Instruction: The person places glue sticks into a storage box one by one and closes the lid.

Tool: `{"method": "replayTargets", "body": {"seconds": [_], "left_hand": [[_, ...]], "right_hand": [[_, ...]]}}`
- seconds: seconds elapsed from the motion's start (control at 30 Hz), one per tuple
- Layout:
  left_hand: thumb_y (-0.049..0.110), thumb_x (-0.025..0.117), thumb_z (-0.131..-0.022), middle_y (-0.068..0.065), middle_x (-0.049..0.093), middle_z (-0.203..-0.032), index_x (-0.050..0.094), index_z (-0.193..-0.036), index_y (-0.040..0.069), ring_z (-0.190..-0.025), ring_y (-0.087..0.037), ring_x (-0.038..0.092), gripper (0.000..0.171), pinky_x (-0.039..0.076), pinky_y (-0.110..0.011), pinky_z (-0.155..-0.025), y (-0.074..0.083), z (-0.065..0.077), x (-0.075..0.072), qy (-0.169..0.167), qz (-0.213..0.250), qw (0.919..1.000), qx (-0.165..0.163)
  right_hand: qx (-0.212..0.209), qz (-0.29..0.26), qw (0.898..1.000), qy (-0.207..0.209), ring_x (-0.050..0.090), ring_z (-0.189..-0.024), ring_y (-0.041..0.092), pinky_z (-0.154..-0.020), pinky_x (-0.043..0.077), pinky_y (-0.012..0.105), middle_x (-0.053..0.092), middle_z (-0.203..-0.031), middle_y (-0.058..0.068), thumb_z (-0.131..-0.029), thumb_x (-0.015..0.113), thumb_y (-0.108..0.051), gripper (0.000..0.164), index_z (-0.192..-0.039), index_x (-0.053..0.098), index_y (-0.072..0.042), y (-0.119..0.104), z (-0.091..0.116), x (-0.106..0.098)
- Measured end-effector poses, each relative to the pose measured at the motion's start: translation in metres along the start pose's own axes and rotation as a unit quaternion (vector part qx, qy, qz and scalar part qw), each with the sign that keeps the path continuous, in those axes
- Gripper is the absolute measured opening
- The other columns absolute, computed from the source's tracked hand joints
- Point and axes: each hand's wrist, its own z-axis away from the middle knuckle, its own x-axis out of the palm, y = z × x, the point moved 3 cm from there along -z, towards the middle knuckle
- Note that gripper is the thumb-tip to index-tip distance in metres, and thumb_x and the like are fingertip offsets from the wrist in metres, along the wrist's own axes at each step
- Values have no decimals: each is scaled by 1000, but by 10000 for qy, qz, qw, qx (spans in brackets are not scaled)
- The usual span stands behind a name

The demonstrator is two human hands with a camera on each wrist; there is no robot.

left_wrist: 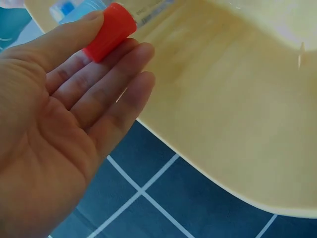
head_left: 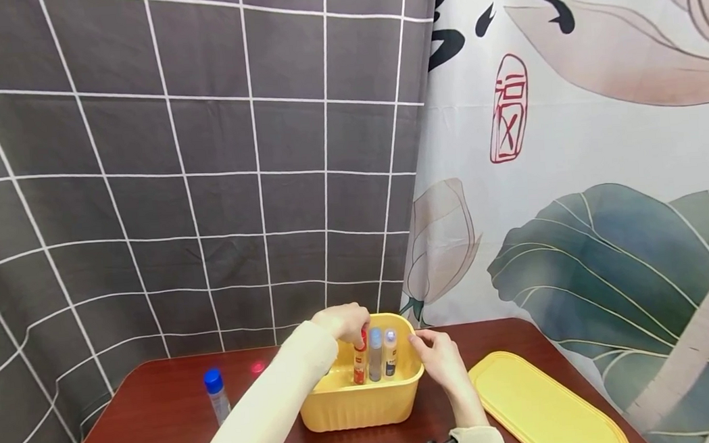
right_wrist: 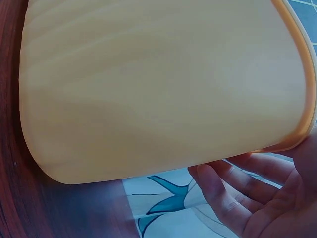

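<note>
My left hand [head_left: 343, 320] reaches into a yellow plastic bin [head_left: 360, 411] and pinches the red cap [left_wrist: 111, 32] of a slim clear tube [head_left: 360, 369] between thumb and fingers. The tube stands upright inside the bin. Beside it, also upright, are a tube with a light blue cap [head_left: 375, 356] and one with a pale cap and printed label [head_left: 389, 353]. At the bin's right side, my right hand [head_left: 441, 358] holds the rim, its fingers [right_wrist: 218, 191] against the outer wall.
A blue-capped clear bottle [head_left: 217, 396] stands on the dark red table [head_left: 153, 423] to the left, partly behind my left sleeve. Near it shows a pinkish-red cap [head_left: 257, 368]. A yellow lid [head_left: 545, 403] lies flat at right. Cloth hangs behind the table.
</note>
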Motion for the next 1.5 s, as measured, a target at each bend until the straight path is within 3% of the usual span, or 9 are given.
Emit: {"method": "replayTargets", "body": {"seconds": [0.63,0.9,1.0,1.2,1.5], "left_hand": [[9,80,-76,5,56,-67,60,-71,15,-60,-11,47,22,39,-24,-53,-7,-3,3,23,29,10000,28],[19,84,-77,5,57,-71,63,-80,14,-66,-11,50,22,43,-26,-60,-8,2,1,-98,220,9997,-5],[26,85,-76,5,60,-79,67,-93,13,-74,-13,54,28,47,-29,-69,-9,5,-1,-184,320,9993,-101],[43,84,-74,0,65,-112,62,-123,15,-103,-18,59,61,48,-39,-92,-10,16,-12,-440,570,9962,-496],[43,83,-75,-5,55,-137,52,-139,19,-128,-23,48,75,41,-46,-101,-8,41,-31,32,1096,9916,-685]], "right_hand": [[62,85,9999,35,67,-92,26,-84,53,47,70,-105,15,-96,62,-18,26,-112,71,0,-2,0,0],[95,100,9999,22,67,-94,27,-85,53,47,69,-107,17,-96,62,-19,28,-113,70,1,-1,0,0],[123,118,9999,23,67,-95,28,-86,53,48,69,-107,17,-96,62,-19,28,-113,70,0,-1,0,0],[179,132,9997,-26,67,-94,27,-85,53,47,69,-108,17,-96,61,-19,28,-114,70,0,0,-2,0],[150,205,9997,-21,66,-96,29,-86,52,49,68,-110,19,-96,61,-19,29,-115,69,1,-2,-4,-1]]}}
